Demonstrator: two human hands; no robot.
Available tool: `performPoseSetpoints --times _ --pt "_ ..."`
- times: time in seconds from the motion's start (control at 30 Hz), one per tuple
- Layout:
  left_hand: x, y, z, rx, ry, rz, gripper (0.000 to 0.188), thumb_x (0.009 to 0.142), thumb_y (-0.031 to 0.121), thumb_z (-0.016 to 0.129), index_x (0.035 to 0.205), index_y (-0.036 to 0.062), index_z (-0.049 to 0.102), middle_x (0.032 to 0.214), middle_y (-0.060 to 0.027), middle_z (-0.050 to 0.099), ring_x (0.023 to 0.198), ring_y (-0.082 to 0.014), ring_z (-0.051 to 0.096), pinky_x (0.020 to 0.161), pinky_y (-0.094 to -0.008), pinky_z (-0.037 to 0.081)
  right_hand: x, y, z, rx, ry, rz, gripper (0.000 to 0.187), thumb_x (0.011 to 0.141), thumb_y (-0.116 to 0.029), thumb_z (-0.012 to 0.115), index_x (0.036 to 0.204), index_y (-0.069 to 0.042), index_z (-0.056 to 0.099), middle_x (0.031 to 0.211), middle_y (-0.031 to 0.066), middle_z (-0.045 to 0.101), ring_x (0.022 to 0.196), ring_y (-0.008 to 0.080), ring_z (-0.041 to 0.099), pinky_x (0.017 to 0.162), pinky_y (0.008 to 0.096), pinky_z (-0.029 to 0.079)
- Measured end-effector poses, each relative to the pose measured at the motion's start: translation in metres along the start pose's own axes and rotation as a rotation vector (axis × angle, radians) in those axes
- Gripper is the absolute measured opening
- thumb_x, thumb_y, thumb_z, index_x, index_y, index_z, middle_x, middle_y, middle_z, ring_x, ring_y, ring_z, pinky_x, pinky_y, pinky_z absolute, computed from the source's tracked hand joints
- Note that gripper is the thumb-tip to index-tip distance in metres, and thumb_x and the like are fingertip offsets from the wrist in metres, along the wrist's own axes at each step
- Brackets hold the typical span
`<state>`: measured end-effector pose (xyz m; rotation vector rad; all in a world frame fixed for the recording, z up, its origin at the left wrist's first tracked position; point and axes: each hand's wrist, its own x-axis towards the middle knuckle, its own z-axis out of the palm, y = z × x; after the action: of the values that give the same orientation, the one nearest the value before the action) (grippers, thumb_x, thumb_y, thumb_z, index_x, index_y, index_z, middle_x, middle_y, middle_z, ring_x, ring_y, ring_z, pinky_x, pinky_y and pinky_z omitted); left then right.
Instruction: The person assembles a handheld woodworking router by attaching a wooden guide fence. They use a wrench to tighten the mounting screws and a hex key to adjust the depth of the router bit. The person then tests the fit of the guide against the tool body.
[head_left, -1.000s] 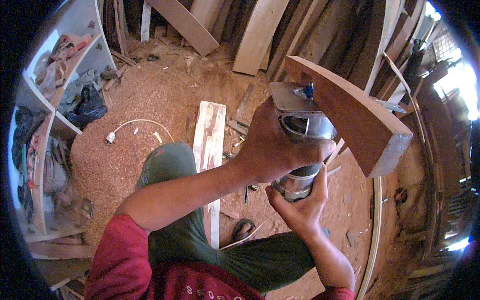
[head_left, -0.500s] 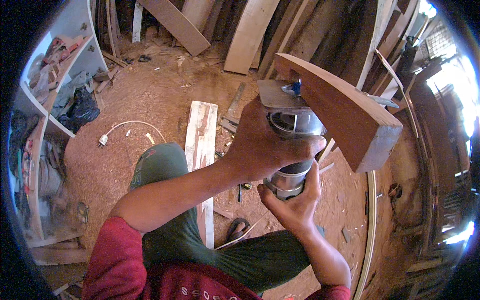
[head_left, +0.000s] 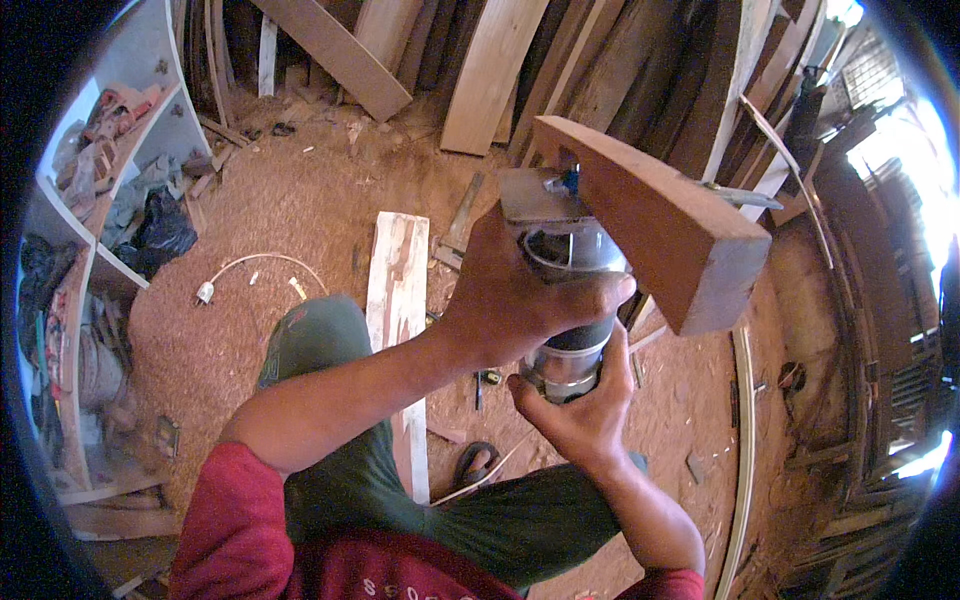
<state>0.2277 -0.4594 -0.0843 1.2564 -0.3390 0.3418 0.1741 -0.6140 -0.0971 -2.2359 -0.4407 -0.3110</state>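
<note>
Both hands are on a trim router (head_left: 568, 352) with a silver-and-black body and a flat base plate (head_left: 540, 194) at its upper end. My left hand (head_left: 525, 285) is closed around its upper part, just under the plate. Lower down, my right hand (head_left: 590, 405) cups the end of the body with thumb and fingers. A blue-tipped bit (head_left: 568, 182) projects past the plate beside a thick reddish-brown wooden block (head_left: 655, 225), close to a notch in it. Whether bit and wood touch, I cannot tell; what supports the block is hidden.
A long pale board (head_left: 397, 280) lies on the shavings-covered floor left of the router. A corded plug (head_left: 206, 292) rests farther left. White shelves (head_left: 125, 270) stand at the left, and planks (head_left: 495, 75) lean at the back. A thin flat piece (head_left: 740, 196) projects behind the block.
The router and the block have shifted slightly left in the picture, and the background has shifted a little too. Both hands keep the same grip.
</note>
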Motion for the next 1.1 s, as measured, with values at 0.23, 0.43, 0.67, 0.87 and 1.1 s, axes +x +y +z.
performPoseSetpoints --times 0.23,0.43,0.67,0.87,1.1 --pt "0.001 0.009 0.002 -0.029 -0.028 -0.065 0.049 0.071 0.027 0.085 0.106 0.0044 0.060 0.092 -0.0042 0.069 0.083 -0.0122 0.066 0.076 -0.0310 0.055 0.003 -0.003 -0.004 0.005 0.025 -0.063 0.078 0.062 -0.020 0.086 0.127 0.001 0.048 0.105 0.0162 0.063 0.097 0.0258 0.065 0.085 0.0401 0.053" --pt "0.004 0.006 0.001 -0.095 -0.002 -0.002 0.046 0.071 0.025 0.085 0.105 0.0044 0.061 0.088 -0.0036 0.069 0.080 -0.0120 0.066 0.075 -0.0303 0.055 0.001 0.001 0.001 -0.006 0.003 -0.001 0.081 0.061 -0.019 0.086 0.130 0.001 0.047 0.109 0.0176 0.062 0.100 0.0267 0.064 0.088 0.0404 0.052" --pt "0.004 -0.003 -0.002 -0.042 -0.016 0.005 0.047 0.070 0.027 0.086 0.105 0.0051 0.063 0.090 -0.0044 0.070 0.083 -0.0135 0.067 0.079 -0.0312 0.055 -0.005 0.004 0.015 0.110 -0.007 0.118 0.087 0.064 -0.021 0.089 0.134 0.000 0.042 0.118 0.0178 0.060 0.107 0.0283 0.061 0.093 0.0399 0.050" --pt "0.013 0.004 -0.007 0.058 -0.118 -0.054 0.041 0.069 0.026 0.086 0.099 0.0047 0.067 0.089 -0.0051 0.071 0.081 -0.0136 0.068 0.077 -0.0315 0.055 -0.008 0.001 0.034 0.116 0.077 0.170 0.091 0.063 -0.026 0.091 0.135 -0.001 0.040 0.117 0.0184 0.061 0.109 0.0299 0.062 0.093 0.0419 0.051" --pt "0.019 0.000 -0.011 -0.040 -0.187 -0.170 0.052 0.066 0.022 0.088 0.108 0.0039 0.063 0.099 -0.0059 0.069 0.090 -0.0169 0.066 0.079 -0.0336 0.055 -0.005 -0.001 0.045 0.154 0.138 0.150 0.091 0.063 -0.028 0.092 0.132 0.000 0.040 0.114 0.0195 0.060 0.106 0.0315 0.062 0.093 0.0429 0.050"
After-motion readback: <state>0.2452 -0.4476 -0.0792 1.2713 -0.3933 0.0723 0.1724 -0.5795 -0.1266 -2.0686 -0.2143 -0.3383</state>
